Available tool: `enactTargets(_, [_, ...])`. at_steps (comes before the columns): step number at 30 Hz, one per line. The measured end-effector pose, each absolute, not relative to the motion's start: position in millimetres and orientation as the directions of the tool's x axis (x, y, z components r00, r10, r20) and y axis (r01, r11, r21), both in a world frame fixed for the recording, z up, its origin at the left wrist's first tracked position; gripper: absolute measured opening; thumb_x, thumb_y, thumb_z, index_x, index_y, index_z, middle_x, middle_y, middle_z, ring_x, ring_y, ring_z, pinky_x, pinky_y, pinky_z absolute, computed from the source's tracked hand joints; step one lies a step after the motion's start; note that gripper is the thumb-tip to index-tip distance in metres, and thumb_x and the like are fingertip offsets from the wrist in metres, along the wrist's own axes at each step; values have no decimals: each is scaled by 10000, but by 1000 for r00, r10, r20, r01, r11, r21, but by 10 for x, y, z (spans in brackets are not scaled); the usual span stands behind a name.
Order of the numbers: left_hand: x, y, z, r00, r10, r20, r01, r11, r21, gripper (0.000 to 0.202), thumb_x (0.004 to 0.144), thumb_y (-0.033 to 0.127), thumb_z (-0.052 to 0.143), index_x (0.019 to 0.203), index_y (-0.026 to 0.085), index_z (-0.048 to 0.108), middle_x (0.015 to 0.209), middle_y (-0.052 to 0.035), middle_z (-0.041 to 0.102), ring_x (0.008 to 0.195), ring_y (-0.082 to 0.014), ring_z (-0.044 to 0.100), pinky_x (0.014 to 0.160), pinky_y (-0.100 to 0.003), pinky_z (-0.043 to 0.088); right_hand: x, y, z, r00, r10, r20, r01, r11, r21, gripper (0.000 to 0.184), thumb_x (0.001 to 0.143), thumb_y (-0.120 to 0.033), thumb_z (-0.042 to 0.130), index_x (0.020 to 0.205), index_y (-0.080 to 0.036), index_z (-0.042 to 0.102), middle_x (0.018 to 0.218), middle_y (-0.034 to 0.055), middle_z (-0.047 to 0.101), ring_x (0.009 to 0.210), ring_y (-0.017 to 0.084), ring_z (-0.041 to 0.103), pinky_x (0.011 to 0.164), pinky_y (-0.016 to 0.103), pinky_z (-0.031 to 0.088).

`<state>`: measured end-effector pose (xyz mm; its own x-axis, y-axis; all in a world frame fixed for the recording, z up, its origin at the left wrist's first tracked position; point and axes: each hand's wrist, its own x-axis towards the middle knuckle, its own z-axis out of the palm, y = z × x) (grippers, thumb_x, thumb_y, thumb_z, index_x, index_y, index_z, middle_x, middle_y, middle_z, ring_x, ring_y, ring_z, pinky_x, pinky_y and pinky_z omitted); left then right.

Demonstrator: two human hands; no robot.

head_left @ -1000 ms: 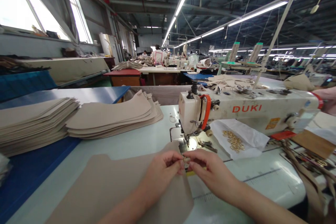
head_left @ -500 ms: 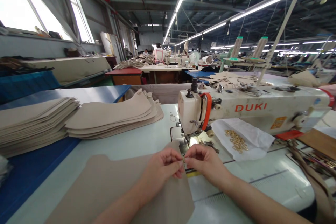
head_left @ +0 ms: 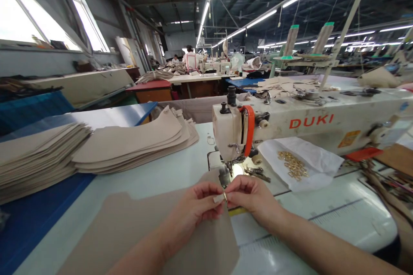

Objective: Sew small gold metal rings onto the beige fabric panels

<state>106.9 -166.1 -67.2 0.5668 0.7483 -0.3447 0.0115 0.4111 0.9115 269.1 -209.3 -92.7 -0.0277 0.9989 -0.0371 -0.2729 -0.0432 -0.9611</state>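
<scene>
Just in front of the sewing machine's needle area, my two hands meet fingertip to fingertip. My left hand (head_left: 198, 204) is closed in a pinch on a short beige strip (head_left: 218, 198). At the strip's right end is a small gold metal ring (head_left: 225, 197), pinched by my right hand (head_left: 251, 195); whether the strip passes through it I cannot tell. Below my left hand and forearm lies a large beige fabric panel (head_left: 129, 223), its far edge reaching toward the presser foot.
The sewing machine (head_left: 277, 120) stands across the table ahead. Beside it, white paper (head_left: 312, 172) holds several gold rings (head_left: 293, 165). Stacks of beige panels (head_left: 129, 142) lie at left, partly on a blue surface (head_left: 48, 210). Thread cones (head_left: 290, 41) stand behind. A person (head_left: 191, 58) sits farther back.
The strip and gold ring between my fingertips show more plainly now. My hands have barely moved. The view has shifted slightly, with the machine a little higher in it.
</scene>
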Motion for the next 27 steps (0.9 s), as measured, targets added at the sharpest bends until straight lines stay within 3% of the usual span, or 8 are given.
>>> enactTargets(5, [1063,-1632,-659,594,751,-289,115,276,954,177,627,286,704,671,138,618,656,-12,601,638,-129,532,602,-233,421,2641,-2148,-916,-77,996,38,-217,20,-976,284,655,-394,747,719,-169,586,651,-19,612,618,119,584,637,256,469])
enactTargets(9, [1053,-1618,-710,565,814,-135,234,-1,972,57,612,200,613,614,147,592,609,13,549,614,-133,482,578,-236,369,2615,-2229,-877,-50,984,170,38,172,-984,227,687,-279,730,821,-187,570,726,-22,575,678,118,533,641,233,432])
enactTargets(12, [1039,-1615,-765,524,849,-61,283,-106,953,36,636,194,582,627,158,582,606,19,533,605,-137,469,561,-237,347,2627,-2253,-861,-35,968,250,201,251,-947,130,734,-252,680,767,-189,572,719,-12,557,669,123,513,622,230,417])
enactTargets(16, [1041,-1613,-762,490,868,-79,231,-42,972,66,609,197,631,605,160,576,598,21,535,590,-129,470,555,-231,352,2664,-2244,-864,-35,940,340,307,334,-891,158,827,-255,565,685,-190,589,710,12,580,676,134,518,633,241,405])
enactTargets(22, [1087,-1658,-680,472,879,-71,6,77,997,147,565,189,695,537,160,554,691,2,615,669,-130,542,655,-229,421,2630,-2220,-894,99,950,297,298,256,-919,137,784,-227,560,655,-180,563,640,-4,561,602,119,486,573,228,387])
enactTargets(27, [1097,-1685,-674,465,876,-128,-24,157,987,194,533,208,748,566,159,563,708,-8,641,673,-135,571,673,-240,454,2590,-2205,-909,154,946,285,292,232,-928,136,758,-218,561,629,-184,532,632,-11,567,593,115,492,584,226,398])
